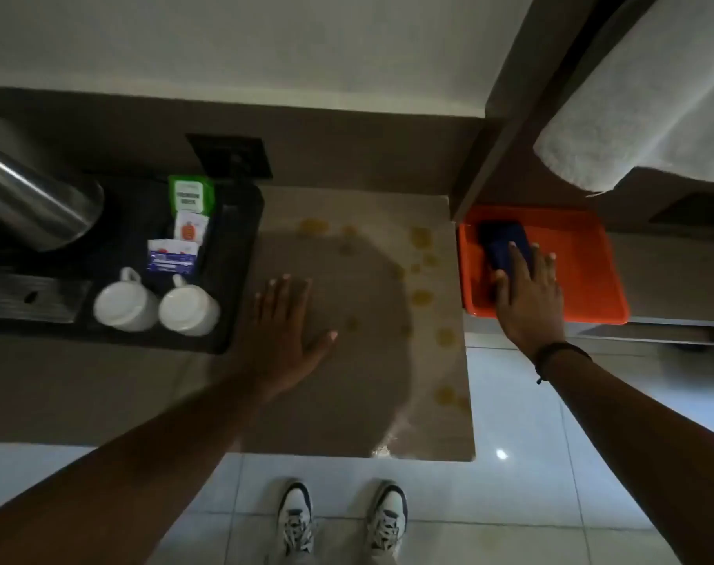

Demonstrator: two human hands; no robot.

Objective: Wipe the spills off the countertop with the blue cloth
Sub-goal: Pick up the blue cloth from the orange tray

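A folded blue cloth (pixel 504 244) lies in the left part of an orange tray (pixel 583 275) just right of the countertop (pixel 347 393). My right hand (pixel 530 291) rests on top of the cloth with fingers spread over it; whether it grips the cloth I cannot tell. Several yellowish spills (pixel 422 296) dot the beige countertop, mostly along its right side and back. My left hand (pixel 286 324) lies flat on the countertop, fingers apart, holding nothing, left of the spills.
A black tray (pixel 241 246) on the left carries two upturned white cups (pixel 125 305), sachets (pixel 172 256) and a steel kettle (pixel 29 197). A white towel (pixel 640 116) hangs at the upper right. My shoes (pixel 341 519) stand on the tiled floor below the counter's front edge.
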